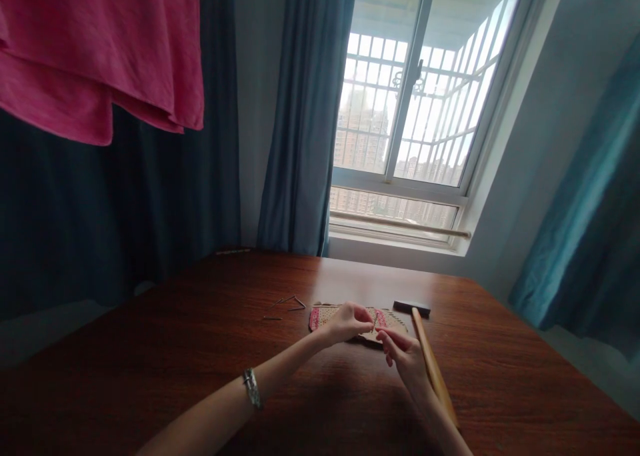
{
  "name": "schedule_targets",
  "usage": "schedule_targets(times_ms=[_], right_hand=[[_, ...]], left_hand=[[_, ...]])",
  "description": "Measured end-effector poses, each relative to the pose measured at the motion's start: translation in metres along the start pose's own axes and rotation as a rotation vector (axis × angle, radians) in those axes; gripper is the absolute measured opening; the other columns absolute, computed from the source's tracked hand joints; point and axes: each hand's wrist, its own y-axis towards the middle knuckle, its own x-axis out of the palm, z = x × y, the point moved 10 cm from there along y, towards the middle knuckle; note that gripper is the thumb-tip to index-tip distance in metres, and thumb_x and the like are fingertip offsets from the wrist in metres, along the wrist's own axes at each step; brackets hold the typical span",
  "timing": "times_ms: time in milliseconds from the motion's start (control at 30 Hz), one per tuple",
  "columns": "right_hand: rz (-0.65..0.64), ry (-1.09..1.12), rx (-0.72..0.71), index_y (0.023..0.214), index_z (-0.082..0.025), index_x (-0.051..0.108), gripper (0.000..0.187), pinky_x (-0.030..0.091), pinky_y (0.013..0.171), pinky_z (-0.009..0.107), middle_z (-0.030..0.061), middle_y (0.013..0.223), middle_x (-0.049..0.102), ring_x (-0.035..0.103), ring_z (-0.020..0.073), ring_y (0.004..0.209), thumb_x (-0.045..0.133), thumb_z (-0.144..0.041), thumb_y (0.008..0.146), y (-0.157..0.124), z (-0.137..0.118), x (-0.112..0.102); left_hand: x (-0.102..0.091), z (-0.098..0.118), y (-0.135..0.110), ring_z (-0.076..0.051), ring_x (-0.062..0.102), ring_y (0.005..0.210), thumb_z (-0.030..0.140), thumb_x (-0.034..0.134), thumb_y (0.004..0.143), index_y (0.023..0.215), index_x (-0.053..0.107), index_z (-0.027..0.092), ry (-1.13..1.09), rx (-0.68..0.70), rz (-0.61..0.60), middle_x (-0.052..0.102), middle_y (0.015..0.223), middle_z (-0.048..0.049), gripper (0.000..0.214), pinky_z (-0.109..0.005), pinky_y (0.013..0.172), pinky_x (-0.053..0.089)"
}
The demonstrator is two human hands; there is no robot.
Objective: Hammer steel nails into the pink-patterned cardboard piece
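An insole-shaped piece (320, 317), beige with pink patterned bands and a dotted surface, lies flat on the brown table (225, 369). My left hand (350, 323) is over its middle, thumb and fingertips pinched together. A thin dark sliver shows at those fingertips, too small to name. My right hand (404, 356) is at the near right edge of the piece, its thumb and forefinger closed near the left fingertips; what they hold, if anything, I cannot make out. Both hands hide part of the piece.
Right of my right hand lies a hammer (431, 363) with a dark head and wooden handle, partly behind my forearm. Several thin nails (287, 301) are scattered left of the piece. Beyond the table are blue curtains (305, 123) and a window (390, 176); pink cloth (100, 56) hangs upper left.
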Motion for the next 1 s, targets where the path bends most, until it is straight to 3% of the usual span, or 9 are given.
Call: schedule_targets(times_ms=[467, 733, 833, 933, 1000], right_hand=[[0.049, 0.132, 0.101, 0.077, -0.015, 0.068, 0.034, 0.034, 0.038, 0.021, 0.0005, 0.056, 0.056, 0.044, 0.0097, 0.042, 0.064, -0.048, 0.067, 0.002, 0.023, -0.001], [0.063, 0.084, 0.074, 0.079, -0.015, 0.069, 0.039, 0.036, 0.037, 0.023, 0.0037, 0.063, 0.063, 0.045, 0.0105, 0.041, 0.063, -0.051, 0.067, 0.005, 0.024, -0.003], [0.12, 0.075, 0.047, 0.079, -0.015, 0.067, 0.037, 0.039, 0.041, 0.023, 0.0028, 0.063, 0.06, 0.049, 0.0121, 0.046, 0.06, -0.05, 0.07, 0.009, 0.015, -0.01], [0.149, 0.116, 0.03, 0.082, -0.015, 0.065, 0.036, 0.041, 0.043, 0.022, 0.0027, 0.065, 0.059, 0.05, 0.0118, 0.049, 0.057, -0.048, 0.073, 0.019, 0.008, -0.011], [0.156, 0.12, 0.028, 0.082, -0.014, 0.063, 0.036, 0.042, 0.042, 0.022, 0.0031, 0.066, 0.06, 0.051, 0.0122, 0.05, 0.056, -0.048, 0.073, 0.029, 0.008, -0.007]], left_hand=[[0.015, 0.0, -0.004, -0.011, 0.053, 0.058, 0.027, 0.059, 0.069, 0.074, 0.069, 0.012, 0.034, 0.079, -0.042, 0.064, 0.065, -0.0038, 0.019, -0.021, 0.051, 0.037], [0.019, -0.004, -0.001, -0.011, 0.053, 0.058, 0.029, 0.059, 0.069, 0.075, 0.069, 0.011, 0.037, 0.081, -0.071, 0.064, 0.064, -0.0035, 0.022, -0.02, 0.051, 0.036], [0.0, 0.005, 0.004, -0.012, 0.053, 0.062, 0.035, 0.06, 0.07, 0.077, 0.068, 0.012, 0.07, 0.104, 0.009, 0.064, 0.068, -0.0031, 0.026, -0.02, 0.055, 0.038], [-0.042, 0.009, 0.011, -0.011, 0.052, 0.063, 0.036, 0.055, 0.073, 0.078, 0.065, 0.012, 0.047, 0.13, 0.209, 0.061, 0.068, -0.0024, 0.027, -0.02, 0.056, 0.039], [-0.069, 0.0, 0.015, -0.011, 0.052, 0.062, 0.035, 0.051, 0.074, 0.08, 0.063, 0.011, -0.02, 0.1, 0.331, 0.06, 0.069, -0.0027, 0.027, -0.021, 0.055, 0.041]])
